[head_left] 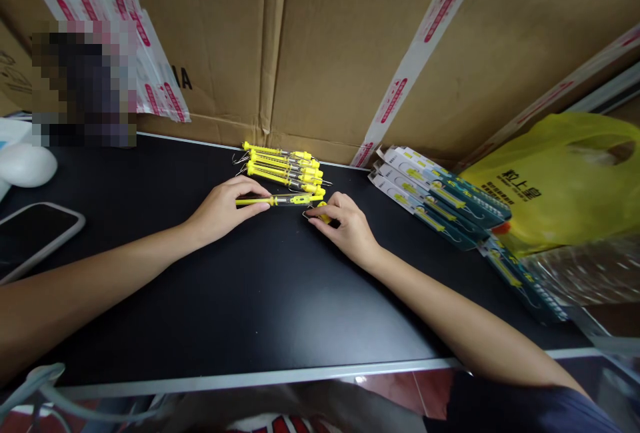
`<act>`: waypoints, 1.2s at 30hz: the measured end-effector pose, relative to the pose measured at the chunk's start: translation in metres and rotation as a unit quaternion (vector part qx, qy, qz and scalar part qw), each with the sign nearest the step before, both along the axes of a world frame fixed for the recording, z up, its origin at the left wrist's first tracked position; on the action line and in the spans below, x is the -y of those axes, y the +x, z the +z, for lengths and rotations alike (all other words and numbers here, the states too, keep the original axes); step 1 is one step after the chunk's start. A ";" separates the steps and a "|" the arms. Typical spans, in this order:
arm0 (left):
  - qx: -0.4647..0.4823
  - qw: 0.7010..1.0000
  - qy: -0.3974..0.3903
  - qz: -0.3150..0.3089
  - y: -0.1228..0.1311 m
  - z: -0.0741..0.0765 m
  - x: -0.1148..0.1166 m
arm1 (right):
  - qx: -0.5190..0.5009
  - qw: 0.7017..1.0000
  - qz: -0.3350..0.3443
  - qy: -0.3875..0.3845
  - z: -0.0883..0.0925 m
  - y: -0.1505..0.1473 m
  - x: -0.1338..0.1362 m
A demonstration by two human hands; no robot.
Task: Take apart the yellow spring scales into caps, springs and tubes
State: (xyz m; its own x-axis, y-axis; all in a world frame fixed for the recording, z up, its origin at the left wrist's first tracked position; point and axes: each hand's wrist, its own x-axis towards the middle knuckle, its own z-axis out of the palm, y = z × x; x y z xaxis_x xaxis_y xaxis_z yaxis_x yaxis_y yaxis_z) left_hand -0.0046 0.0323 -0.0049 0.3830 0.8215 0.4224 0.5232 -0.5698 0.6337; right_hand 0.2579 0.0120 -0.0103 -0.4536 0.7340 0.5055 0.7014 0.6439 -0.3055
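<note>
My left hand (227, 206) pinches a slim tubular spring scale (295, 200), clear in the middle with yellow ends, between thumb and fingers. It lies level just above the black table, its yellow tip pointing right. Close to that tip, my right hand (345, 223) is closed on a small yellow piece with a metal hook (324, 214); the fingers cover part of it. Whether this piece joins the scale I cannot tell. Just beyond both hands lies a row of several similar yellow spring scales (285, 168), with thin metal hooks sticking out at their ends.
Several printed cartons (430, 196) are stacked at the right, beside a yellow plastic bag (555, 180) and clear plastic packaging (590, 266). A large cardboard box (330, 53) walls off the table's back. At the left are a phone (37, 236) and a white rounded object (27, 165).
</note>
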 end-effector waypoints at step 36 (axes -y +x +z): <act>-0.002 0.999 -0.026 -0.024 0.002 0.005 0.005 | -0.049 0.998 -0.026 0.003 0.006 -0.002 0.006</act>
